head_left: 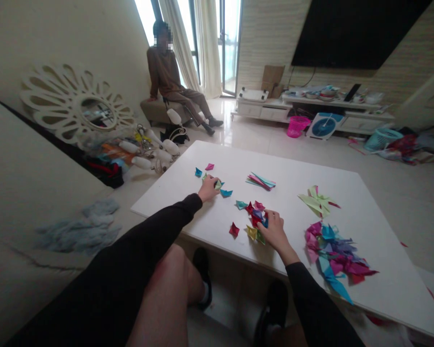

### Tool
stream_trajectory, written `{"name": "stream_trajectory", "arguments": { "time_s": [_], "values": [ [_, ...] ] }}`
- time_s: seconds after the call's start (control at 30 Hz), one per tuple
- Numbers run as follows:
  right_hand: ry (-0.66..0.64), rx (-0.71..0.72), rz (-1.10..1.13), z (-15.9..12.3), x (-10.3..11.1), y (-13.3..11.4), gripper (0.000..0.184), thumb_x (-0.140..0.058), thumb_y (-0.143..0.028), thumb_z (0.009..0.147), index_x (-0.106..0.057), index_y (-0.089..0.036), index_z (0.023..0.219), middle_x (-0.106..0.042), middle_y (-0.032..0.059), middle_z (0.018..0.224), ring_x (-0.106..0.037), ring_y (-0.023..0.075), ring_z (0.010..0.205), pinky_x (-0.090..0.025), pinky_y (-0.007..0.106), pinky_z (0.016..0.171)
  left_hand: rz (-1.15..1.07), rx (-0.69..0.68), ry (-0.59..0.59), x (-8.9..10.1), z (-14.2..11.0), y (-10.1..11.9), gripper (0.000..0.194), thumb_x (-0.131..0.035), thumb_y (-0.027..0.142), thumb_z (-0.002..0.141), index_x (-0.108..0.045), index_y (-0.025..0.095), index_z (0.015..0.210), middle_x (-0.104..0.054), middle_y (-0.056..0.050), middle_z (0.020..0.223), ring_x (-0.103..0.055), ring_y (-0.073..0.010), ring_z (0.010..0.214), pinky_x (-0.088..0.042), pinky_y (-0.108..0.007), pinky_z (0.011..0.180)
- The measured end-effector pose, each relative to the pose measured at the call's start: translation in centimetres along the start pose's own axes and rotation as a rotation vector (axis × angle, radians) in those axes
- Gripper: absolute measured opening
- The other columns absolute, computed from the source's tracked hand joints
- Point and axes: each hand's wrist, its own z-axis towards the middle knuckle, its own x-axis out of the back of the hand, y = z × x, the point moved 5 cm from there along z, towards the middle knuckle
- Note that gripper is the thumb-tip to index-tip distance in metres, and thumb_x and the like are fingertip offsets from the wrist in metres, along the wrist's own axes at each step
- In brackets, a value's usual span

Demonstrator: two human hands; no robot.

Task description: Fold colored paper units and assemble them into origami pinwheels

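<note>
My left hand [209,189] is closed with its fingers curled round a light green folded paper boat [218,185] at the table's left side. Close to that hand lie a blue paper boat [226,193], a teal one [198,172] and a pink one [210,166]. My right hand [275,228] bends its fingers round the edge of a small cluster of paper boats [256,214], red, purple, blue and yellow; its fingertips are partly hidden. A red paper boat [234,229] sits apart, left of the cluster.
On the white table [285,164] are a bundle of paper strips [261,181], green folded paper [318,201] and a heap of colourful folded paper [338,255] at the right. A person [169,72] sits beyond, near a fallen lamp [159,154]. A fan [324,126] stands by the cabinet.
</note>
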Motion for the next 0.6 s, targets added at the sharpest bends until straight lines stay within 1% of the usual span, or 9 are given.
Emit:
{"name": "stream_trajectory", "arguments": {
  "time_s": [0.13, 0.2, 0.27, 0.33, 0.37, 0.43, 0.47, 0.53, 0.6],
  "values": [
    [0.010, -0.001, -0.001, 0.4, 0.6, -0.4, 0.046, -0.058, -0.036, 0.086, -0.055, -0.020, 0.130, -0.054, 0.0132, 0.123, -0.054, 0.0301, 0.113, -0.039, 0.052, 0.107, 0.113, 0.120, 0.104, 4.7, 4.3, -4.5, 0.040, -0.073, 0.014, 0.070, -0.070, 0.016, 0.109, -0.047, -0.007, 0.109, -0.054, -0.0240, 0.108, -0.051, -0.041, 0.103],
    [0.012, -0.003, -0.010, 0.5, 0.8, -0.5, 0.044, -0.057, -0.035, 0.086, -0.056, -0.020, 0.128, -0.054, 0.0131, 0.122, -0.054, 0.0302, 0.112, -0.040, 0.051, 0.106, 0.158, 0.137, 0.121, 6.0, 6.3, -5.9, 0.046, -0.074, 0.016, 0.071, -0.068, 0.017, 0.117, -0.048, -0.009, 0.117, -0.052, -0.0263, 0.117, -0.048, -0.043, 0.108],
    [0.008, -0.004, -0.023, 0.7, 0.7, -0.4, 0.042, -0.056, -0.035, 0.087, -0.056, -0.020, 0.126, -0.055, 0.0130, 0.122, -0.053, 0.0305, 0.112, -0.041, 0.050, 0.104, 0.183, 0.164, 0.102, 6.4, 7.7, -6.9, 0.060, -0.077, 0.019, 0.071, -0.062, 0.019, 0.129, -0.046, -0.013, 0.131, -0.049, -0.0302, 0.127, -0.045, -0.047, 0.112],
    [0.005, -0.003, -0.040, 0.7, 0.6, -0.3, 0.042, -0.056, -0.035, 0.087, -0.056, -0.020, 0.126, -0.055, 0.0131, 0.122, -0.053, 0.0310, 0.113, -0.041, 0.049, 0.103, 0.198, 0.228, 0.066, 5.8, 8.2, -7.5, 0.077, -0.082, 0.027, 0.072, -0.053, 0.023, 0.143, -0.037, -0.017, 0.149, -0.042, -0.0378, 0.137, -0.041, -0.057, 0.114],
    [0.005, -0.001, -0.049, 0.8, 0.6, -0.2, 0.042, -0.057, -0.036, 0.087, -0.056, -0.020, 0.126, -0.055, 0.0132, 0.122, -0.053, 0.0312, 0.113, -0.041, 0.049, 0.103, 0.210, 0.247, 0.055, 5.3, 8.0, -7.6, 0.081, -0.081, 0.033, 0.075, -0.048, 0.026, 0.148, -0.031, -0.018, 0.157, -0.036, -0.0419, 0.142, -0.037, -0.064, 0.114],
    [0.004, 0.006, -0.060, 0.8, 0.4, 0.0, 0.044, -0.057, -0.036, 0.086, -0.056, -0.020, 0.128, -0.055, 0.0133, 0.123, -0.053, 0.0313, 0.113, -0.041, 0.049, 0.103, 0.257, 0.200, 0.048, 3.7, 6.9, -6.9, 0.076, -0.072, 0.040, 0.085, -0.042, 0.029, 0.154, -0.023, -0.016, 0.167, -0.023, -0.0464, 0.150, -0.025, -0.074, 0.115],
    [0.004, 0.009, -0.063, 0.7, 0.4, 0.0, 0.045, -0.058, -0.036, 0.086, -0.056, -0.020, 0.128, -0.055, 0.0132, 0.123, -0.053, 0.0312, 0.114, -0.041, 0.049, 0.103, 0.287, 0.114, 0.042, 2.7, 6.0, -6.0, 0.069, -0.064, 0.040, 0.091, -0.042, 0.030, 0.155, -0.023, -0.014, 0.169, -0.017, -0.0457, 0.153, -0.017, -0.075, 0.117],
    [0.004, 0.012, -0.066, 0.7, 0.5, 0.2, 0.044, -0.058, -0.036, 0.087, -0.055, -0.020, 0.128, -0.055, 0.0130, 0.122, -0.053, 0.0309, 0.114, -0.041, 0.049, 0.103, 0.333, -0.151, -0.029, 0.0, 3.6, -3.7, 0.060, -0.056, 0.039, 0.096, -0.046, 0.030, 0.154, -0.028, -0.010, 0.169, -0.013, -0.0410, 0.157, -0.005, -0.071, 0.122],
    [0.005, 0.014, -0.069, 0.6, 0.6, 0.3, 0.044, -0.058, -0.036, 0.087, -0.055, -0.021, 0.128, -0.055, 0.0130, 0.122, -0.053, 0.0308, 0.114, -0.041, 0.049, 0.103, 0.328, -0.433, -0.219, -3.1, 0.6, -1.3, 0.057, -0.054, 0.042, 0.096, -0.049, 0.035, 0.152, -0.035, -0.004, 0.167, -0.016, -0.0355, 0.158, -0.001, -0.064, 0.126]
  ]
}}
